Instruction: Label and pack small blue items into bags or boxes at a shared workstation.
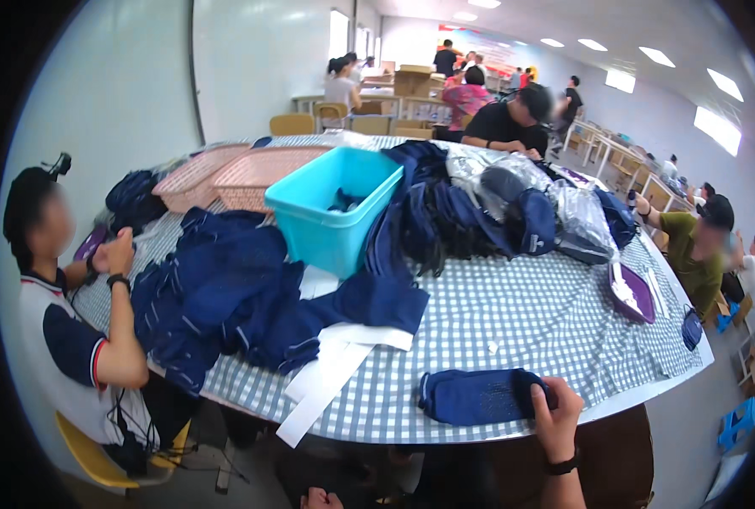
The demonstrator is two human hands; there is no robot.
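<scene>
At the front edge of the table lies a navy blue sock [479, 397] with small dots over its upper face. My right hand [557, 407] pinches its right end, thumb on top; a dark band circles that wrist. My left hand [320, 499] shows only in part at the lower edge of the picture, below the table. Its fingers are curled in, and whatever they may hold is hidden. White paper strips [331, 382] lie left of the sock, partly under a large heap of navy fabric pieces [216, 280].
A turquoise bin [331, 199] with dark items stands mid-table beside pink baskets [267, 170]. Navy bundles [437, 212] and clear plastic bags [581, 216] lie behind. A purple basket [632, 293] sits at right. Co-workers sit left [80, 339], far side [513, 123] and right [695, 246].
</scene>
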